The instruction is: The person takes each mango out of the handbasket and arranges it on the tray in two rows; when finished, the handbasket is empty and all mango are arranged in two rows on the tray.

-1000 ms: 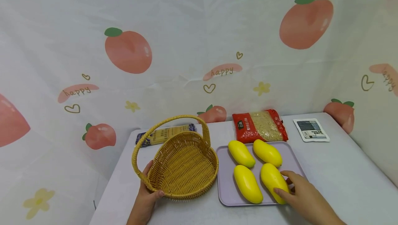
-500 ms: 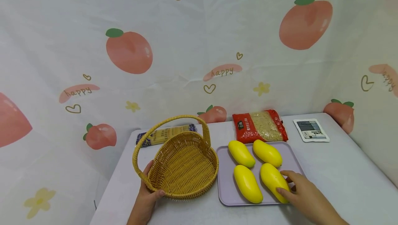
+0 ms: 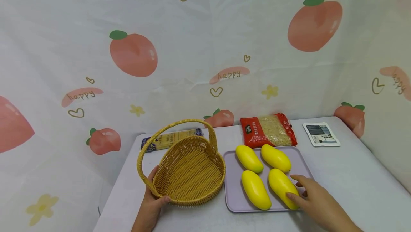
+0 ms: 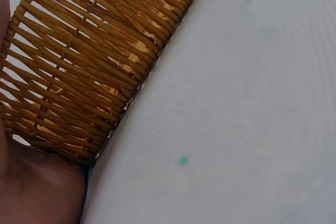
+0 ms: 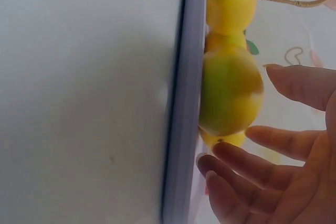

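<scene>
A wicker basket with a tall arched handle tilts toward me on the left part of the table. My left hand grips its left side, the thumb lying over the near rim; the woven wall fills much of the left wrist view. Several yellow mangoes lie on a lilac tray to the right. Around the near-right mango hovers my right hand, thumb and fingers spread loosely on either side. In the right wrist view the thumb stands apart from that mango's greenish end, with fingertips close beside it.
Behind the basket lies a bag of noodles. A red packet with a clear window sits behind the tray, and a flat white packet lies at the back right. A printed cloth hangs behind the table.
My right hand has shifted slightly to the right, and the lower end of the near-right mango has swung a little right. My left hand and the basket stay put.
</scene>
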Motion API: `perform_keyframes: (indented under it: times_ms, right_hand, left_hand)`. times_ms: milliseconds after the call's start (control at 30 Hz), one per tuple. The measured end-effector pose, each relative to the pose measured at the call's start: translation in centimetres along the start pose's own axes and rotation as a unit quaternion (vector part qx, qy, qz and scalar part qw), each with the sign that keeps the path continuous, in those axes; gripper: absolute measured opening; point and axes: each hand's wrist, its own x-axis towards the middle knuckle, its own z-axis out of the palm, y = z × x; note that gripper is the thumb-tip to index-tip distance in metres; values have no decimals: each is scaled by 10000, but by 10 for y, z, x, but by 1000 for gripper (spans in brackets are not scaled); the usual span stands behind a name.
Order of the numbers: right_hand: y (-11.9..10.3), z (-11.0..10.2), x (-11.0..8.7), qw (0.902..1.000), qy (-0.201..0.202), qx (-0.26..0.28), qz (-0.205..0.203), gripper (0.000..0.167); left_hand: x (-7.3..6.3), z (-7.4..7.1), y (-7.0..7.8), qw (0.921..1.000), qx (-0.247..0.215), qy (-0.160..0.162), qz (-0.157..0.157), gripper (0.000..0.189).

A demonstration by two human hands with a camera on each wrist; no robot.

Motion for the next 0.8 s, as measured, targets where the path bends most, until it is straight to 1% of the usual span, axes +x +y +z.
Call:
perform_keyframes:
  times_ms: [100,200,300,400,500,600,633,667,733,767,800]
  right_hand:
    - [0,-5,0,10000,41,0,13,86]
    - [0,-11,0,9999,127,-2,-96,84]
    - [0,-19,-1,9992,275,-59,-285,82]
    - [0,-30,-1,9974,479,-160,-513,79]
    - [2,-40,-1,9940,735,-271,-766,75]
    - [5,-48,-4,9887,1013,-345,-1051,74]
    - [5,-51,-5,9862,1114,-369,-1169,74]
    - [5,-53,-7,9836,1200,-382,-1288,74]
    - [3,-57,-10,9787,1308,-412,-1527,75]
    - [1,-60,-11,9765,1323,-411,-1652,75]
    - [0,-62,-12,9735,1353,-408,-1799,74]
  left_hand:
    - [2,-2,2,10000,28,-54,23,104]
    - [3,-5,5,9999,136,-93,26,97]
    - [2,-9,13,9988,471,-16,100,89]
    - [3,-11,29,9949,963,146,269,80]
    - [3,-10,54,9870,1486,239,564,76]
    - [-1,-7,85,9735,2088,300,889,79]
    - [-3,-5,95,9674,2304,316,1005,82]
    - [-5,-4,106,9594,2563,334,1130,86]
    - [-11,1,127,9382,3119,373,1453,91]
    - [-14,3,138,9254,3391,371,1652,95]
    - [-18,5,147,9093,3693,381,1881,97]
